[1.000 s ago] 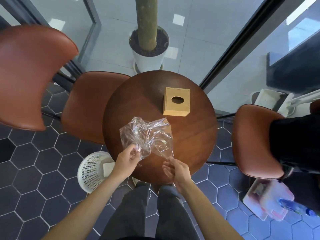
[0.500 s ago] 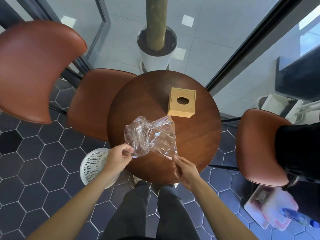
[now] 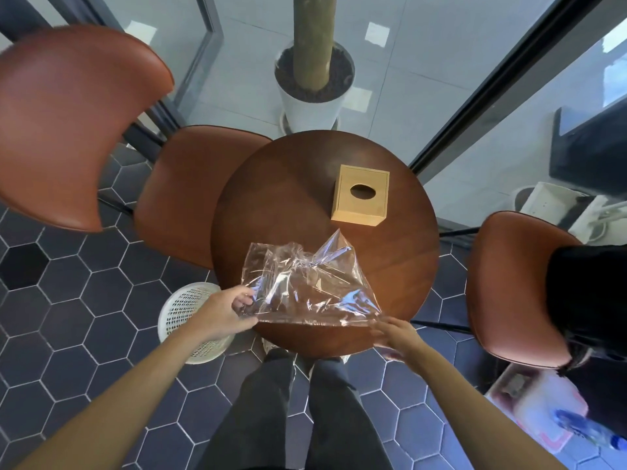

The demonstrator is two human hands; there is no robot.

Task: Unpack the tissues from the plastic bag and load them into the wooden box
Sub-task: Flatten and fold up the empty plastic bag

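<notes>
Clear plastic bag is pinched at its left corner by the left hand; the blurred right hand holds its right corner above the worktop's near edge. The wooden box stands closed near the far edge.

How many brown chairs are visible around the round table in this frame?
3. One chair stands at far left, a second chair sits just left of the table, and a third chair is on its right, partly covered by something dark.
</notes>
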